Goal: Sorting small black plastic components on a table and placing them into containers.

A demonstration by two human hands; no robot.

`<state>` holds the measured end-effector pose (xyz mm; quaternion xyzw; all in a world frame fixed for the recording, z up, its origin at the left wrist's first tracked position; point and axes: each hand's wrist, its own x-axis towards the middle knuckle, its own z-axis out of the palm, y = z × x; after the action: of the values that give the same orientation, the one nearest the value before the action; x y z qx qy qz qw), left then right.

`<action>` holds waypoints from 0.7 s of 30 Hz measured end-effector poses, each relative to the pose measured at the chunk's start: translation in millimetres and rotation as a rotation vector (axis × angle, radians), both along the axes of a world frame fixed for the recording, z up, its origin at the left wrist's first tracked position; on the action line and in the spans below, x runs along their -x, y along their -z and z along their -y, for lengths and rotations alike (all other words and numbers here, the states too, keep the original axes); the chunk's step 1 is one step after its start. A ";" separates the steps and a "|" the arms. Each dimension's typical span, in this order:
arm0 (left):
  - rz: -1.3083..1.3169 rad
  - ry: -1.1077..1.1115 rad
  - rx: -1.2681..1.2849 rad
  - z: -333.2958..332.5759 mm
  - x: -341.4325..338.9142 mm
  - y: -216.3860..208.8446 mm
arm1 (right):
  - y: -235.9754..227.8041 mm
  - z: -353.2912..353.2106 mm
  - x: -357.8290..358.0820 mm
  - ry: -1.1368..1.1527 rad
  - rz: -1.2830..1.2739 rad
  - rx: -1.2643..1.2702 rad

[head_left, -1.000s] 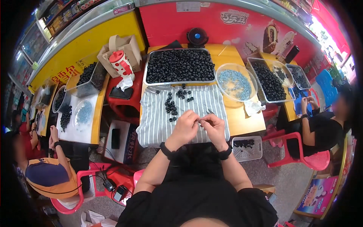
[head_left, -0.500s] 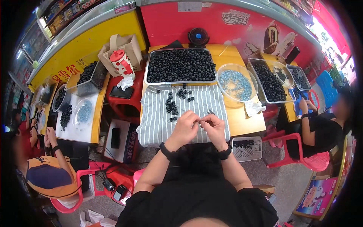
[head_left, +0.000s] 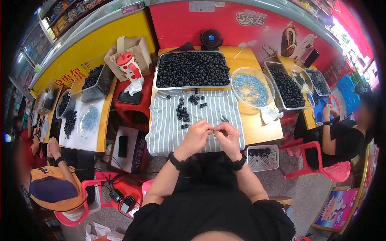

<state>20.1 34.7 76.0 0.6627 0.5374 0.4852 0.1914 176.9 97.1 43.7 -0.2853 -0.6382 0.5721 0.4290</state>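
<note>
Head view: your left hand (head_left: pixel 197 135) and right hand (head_left: pixel 228 138) meet above the near half of the striped cloth (head_left: pixel 165 124), thumbs and fingertips of each drawn into a tight pinch on a tiny piece (head_left: pixel 213 130) – too small to make out. It sits right at your fingertips, between the two hands. Just beyond your left hand, loose black ring-shaped pieces (head_left: pixel 185 119) lie scattered on the cloth, rounded and slightly glossy. A dark pointed tool (head_left: pixel 225 119) lies just beyond your right hand.

Farther out, the shallow rectangular tray (head_left: pixel 157 72) is heaped with similar black pieces, its rim pale and smooth. The cloth is grey fabric with white stripes, rumpled at its near edge, spread over your yellow wood-look counter (head_left: pixel 263 132). To your right sits a round, clear plastic dish (head_left: pixel 270 90) with small, glittery blue beads (head_left: pixel 250 86) spread inside – and a crumpled white tissue (head_left: pixel 270 115) near its lower edge. Lower right, a white perforated basket (head_left: pixel 267 165) holds dark scraps (head_left: pixel 259 152).
</note>
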 end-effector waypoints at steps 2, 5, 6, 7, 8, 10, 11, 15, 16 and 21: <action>0.036 0.004 0.018 0.5 -0.3 1.3 | -1.9 2.0 0.7 0.019 -0.007 -0.017; 0.102 0.001 0.025 0.9 -0.1 1.2 | -1.3 3.6 1.8 0.033 -0.065 0.008; 0.126 -0.002 0.026 1.3 0.3 1.0 | -0.8 3.1 1.7 0.028 -0.087 0.024; 0.122 0.007 0.025 1.4 1.2 1.4 | -0.5 2.8 1.5 0.023 -0.109 0.040; 0.119 0.015 0.024 1.1 2.5 2.0 | -1.3 3.1 0.9 0.020 -0.103 0.050; 0.094 0.033 0.005 0.4 3.5 1.8 | -3.8 4.2 0.1 0.010 -0.089 0.072; 0.072 0.042 -0.012 -0.2 3.2 0.8 | -3.4 4.7 0.3 0.006 -0.092 0.087; 0.008 0.059 -0.030 -1.2 2.9 2.4 | -2.7 5.4 0.9 0.010 -0.100 0.099; 0.011 0.056 -0.028 -1.0 2.6 2.7 | -2.2 5.5 1.0 0.016 -0.101 0.091; -0.006 0.047 -0.016 0.7 2.5 1.0 | -2.3 7.1 1.7 0.030 -0.098 0.022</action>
<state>17.6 34.0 75.0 0.6781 0.5185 0.4828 0.1957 175.2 90.0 46.0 -0.2713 -0.6055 0.5859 0.4652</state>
